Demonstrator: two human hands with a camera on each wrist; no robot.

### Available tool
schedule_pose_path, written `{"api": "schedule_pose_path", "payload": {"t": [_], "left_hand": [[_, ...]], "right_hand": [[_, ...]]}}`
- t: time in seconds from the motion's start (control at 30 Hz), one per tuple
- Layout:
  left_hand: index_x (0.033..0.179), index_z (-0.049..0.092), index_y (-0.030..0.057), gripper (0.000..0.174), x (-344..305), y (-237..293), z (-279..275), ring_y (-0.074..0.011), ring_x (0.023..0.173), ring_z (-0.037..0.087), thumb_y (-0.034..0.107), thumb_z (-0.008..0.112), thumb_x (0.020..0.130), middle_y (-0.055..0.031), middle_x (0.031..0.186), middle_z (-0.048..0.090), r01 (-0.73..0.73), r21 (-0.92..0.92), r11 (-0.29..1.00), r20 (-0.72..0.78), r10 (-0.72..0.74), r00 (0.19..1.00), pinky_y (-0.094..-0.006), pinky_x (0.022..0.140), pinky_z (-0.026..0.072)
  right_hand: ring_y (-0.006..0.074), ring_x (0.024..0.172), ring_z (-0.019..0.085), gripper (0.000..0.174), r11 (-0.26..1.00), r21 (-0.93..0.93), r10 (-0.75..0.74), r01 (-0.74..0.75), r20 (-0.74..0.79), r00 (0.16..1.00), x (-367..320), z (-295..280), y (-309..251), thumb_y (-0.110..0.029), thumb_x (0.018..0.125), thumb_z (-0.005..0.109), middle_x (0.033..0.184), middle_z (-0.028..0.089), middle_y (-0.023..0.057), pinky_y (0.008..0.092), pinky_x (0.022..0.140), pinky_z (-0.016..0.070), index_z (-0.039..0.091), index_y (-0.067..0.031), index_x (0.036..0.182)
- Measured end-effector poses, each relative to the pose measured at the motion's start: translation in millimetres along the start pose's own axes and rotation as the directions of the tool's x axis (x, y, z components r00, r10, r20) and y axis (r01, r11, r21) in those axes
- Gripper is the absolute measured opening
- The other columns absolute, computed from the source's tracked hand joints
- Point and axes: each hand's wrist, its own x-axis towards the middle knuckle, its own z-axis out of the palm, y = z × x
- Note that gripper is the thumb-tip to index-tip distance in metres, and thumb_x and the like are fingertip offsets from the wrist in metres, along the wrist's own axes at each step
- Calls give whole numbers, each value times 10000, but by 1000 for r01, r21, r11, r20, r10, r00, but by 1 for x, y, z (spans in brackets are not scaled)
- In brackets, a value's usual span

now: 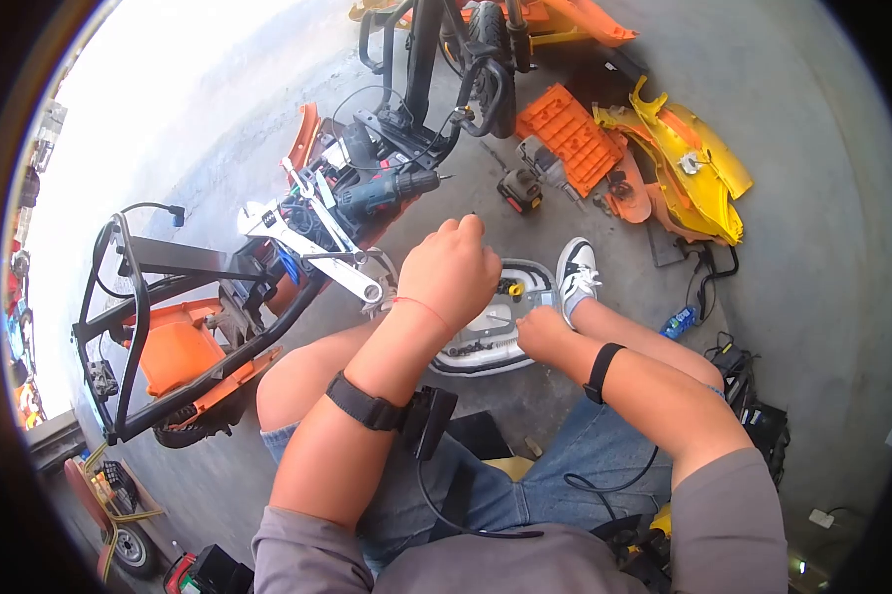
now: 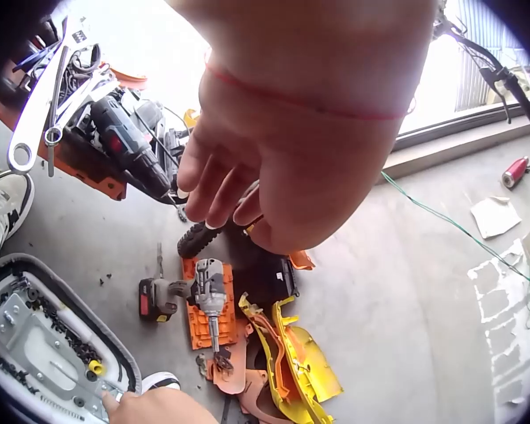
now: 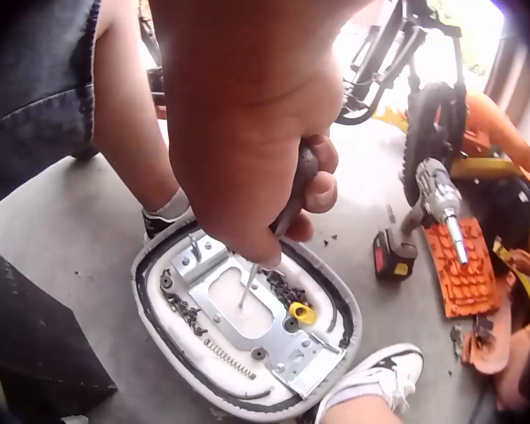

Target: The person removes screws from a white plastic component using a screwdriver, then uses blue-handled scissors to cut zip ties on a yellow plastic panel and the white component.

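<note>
My left hand (image 1: pixel 448 272) is raised above the far side of a grey-rimmed, shallow oval piece (image 1: pixel 486 368). In the left wrist view the fingers of that hand (image 2: pixel 287 168) hang loosely curled, with nothing visible in them. My right hand (image 3: pixel 256 132) grips a dark tool handle (image 3: pixel 302 181); its thin metal shaft (image 3: pixel 248 287) points down over the middle of the oval piece. Inside lie a silver metal plate (image 3: pixel 230 311), dark screws (image 3: pixel 283 290), a spring (image 3: pixel 230 359) and a yellow part (image 3: pixel 302 313). In the head view the right hand is at the piece's right end.
A stripped vehicle frame (image 1: pixel 134 327) stands at left, with wrenches (image 1: pixel 317 259) and a drill (image 1: pixel 382 195) lying on its middle. Beyond the right shoe (image 1: pixel 577 269) are a battery tool (image 1: pixel 520 188), an orange panel (image 1: pixel 572 139) and yellow covers (image 1: pixel 698 163).
</note>
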Motion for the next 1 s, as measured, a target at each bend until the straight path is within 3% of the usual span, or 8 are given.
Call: {"api": "schedule_pose_path", "payload": {"t": [0.13,0.33,0.43,0.53,0.6,0.67,0.8,1.0], "left_hand": [[927,571,-2,195,-2,-5,4,-403,858,654,183,561,868,-219,916,637,-66,-30,997,-43,65,997,-490,778,530],[1082,624,-1,281,-2,-14,-13,-370,916,667,215,586,905,-199,996,667,49,18,999,45,-50,998,-439,837,524],[1075,627,4,276,-1,-20,-20,-367,896,671,217,597,901,-192,977,671,28,8,1000,7,-28,1000,-440,817,530],[1063,630,9,266,-1,-18,-26,-366,877,674,215,606,897,-186,956,675,1,-35,999,-7,-1,1000,-437,799,534],[1051,631,12,252,0,-16,-27,-367,862,674,209,611,895,-183,945,674,-10,-57,998,-40,8,999,-432,787,535],[1048,630,13,249,-1,-15,-26,-368,860,673,207,612,894,-182,939,672,-7,-46,999,-31,5,999,-433,784,534],[1039,627,12,243,-8,-18,-22,-370,849,669,204,615,892,-183,924,666,-37,-29,999,-43,36,998,-439,775,532],[1024,621,8,234,-8,-19,-23,-370,833,666,200,619,890,-187,905,661,-37,-9,999,-60,36,998,-445,766,532]], "right_hand": [[233,956,724,210,990,-121,-47,68,169,984,13,-69,-3,-179,884,634,1006,757,11,390,726,565,788,-165,1026],[264,830,721,261,748,503,307,-433,316,898,38,-11,44,-123,857,568,985,737,151,451,575,536,756,-32,1013],[149,462,432,168,-314,660,235,-682,750,618,34,-6,38,-152,936,544,698,569,96,339,393,325,606,-24,1026],[144,463,422,136,-628,523,160,-576,811,563,29,-32,29,-147,937,545,692,554,73,327,398,319,592,-27,980],[231,502,567,248,-614,562,244,-554,803,545,35,-20,16,-85,878,492,780,649,151,371,423,424,646,6,1049],[231,697,706,248,458,613,536,-644,388,750,22,-41,7,-136,877,546,903,716,171,384,559,530,707,-30,1032],[203,884,731,156,991,81,101,-110,114,988,10,-53,22,-176,857,631,910,754,48,371,703,554,780,-141,886],[211,896,730,164,979,-140,-144,147,33,989,6,-26,11,-170,863,624,912,758,29,364,709,548,787,-149,861]]}}
